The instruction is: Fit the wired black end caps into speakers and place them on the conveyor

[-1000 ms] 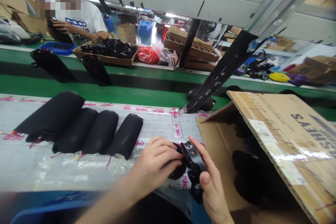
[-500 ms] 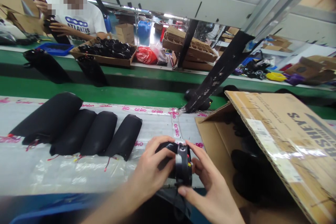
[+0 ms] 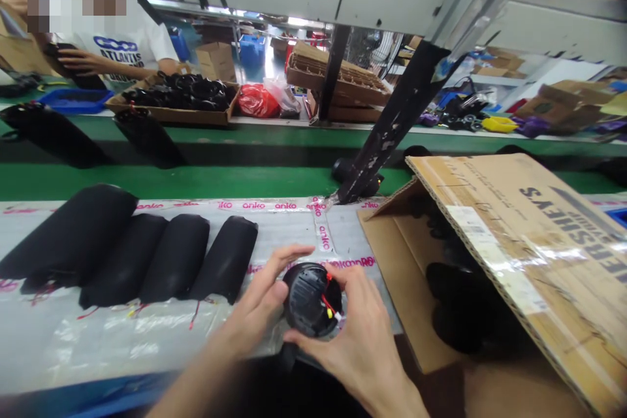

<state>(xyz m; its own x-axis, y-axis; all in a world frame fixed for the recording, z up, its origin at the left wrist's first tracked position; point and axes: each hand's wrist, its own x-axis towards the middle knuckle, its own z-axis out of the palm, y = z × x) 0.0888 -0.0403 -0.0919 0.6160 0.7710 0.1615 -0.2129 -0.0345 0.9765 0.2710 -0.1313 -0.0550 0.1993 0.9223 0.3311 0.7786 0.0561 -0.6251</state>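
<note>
Bright, even light, with wide-angle bending at the edges.

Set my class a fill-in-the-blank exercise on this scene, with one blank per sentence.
The left hand and right hand hold a round black part with red and ____ wires.
To the left of the hands lie ____ black covers.
The cardboard box stands to the ____ of the hands.
Across the belt, a co-worker wears a ____ T-shirt.

Missing words: yellow; four; right; white.

The round black housing hides its underside, and black parts under the carton flap are too dark to tell.
</note>
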